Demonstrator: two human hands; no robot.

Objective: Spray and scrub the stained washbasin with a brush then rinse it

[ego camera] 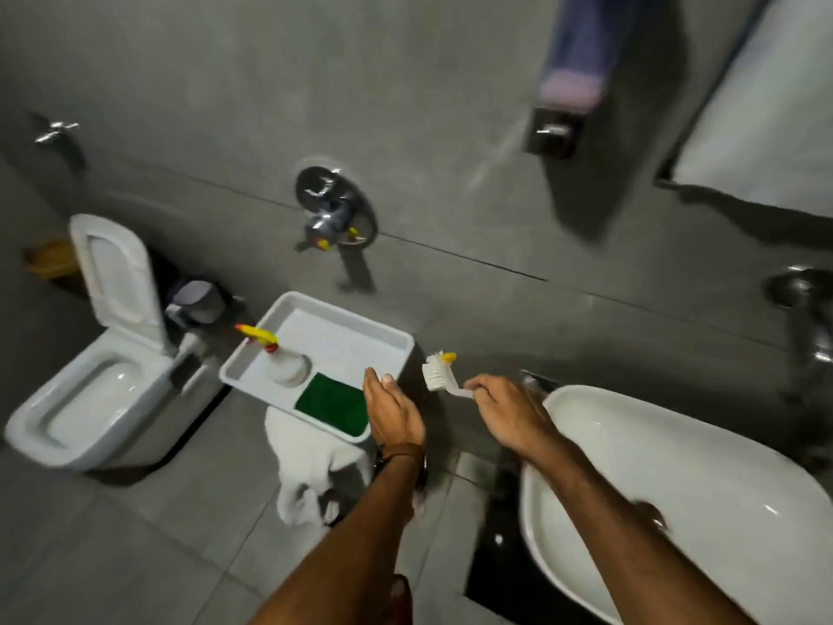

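Note:
A white oval washbasin (667, 484) fills the lower right, on a dark counter. My right hand (505, 410) is shut on the white handle of a scrub brush (439, 376), held in the air between the basin and a tray, bristles facing left and its tip yellow. My left hand (394, 415) is open, fingers straight, touching the right edge of the white tray (396, 342). On the tray stand a white spray bottle (281, 358) with a yellow nozzle and a green scrub pad (331, 403).
The tray rests on a stand draped with a white cloth (306, 466). A toilet (90, 390) with raised lid stands at the left, a small bin beside it. On the grey wall hang a tap fitting (333, 209) and a soap dispenser (563, 110). The basin's faucet (807, 309) is far right.

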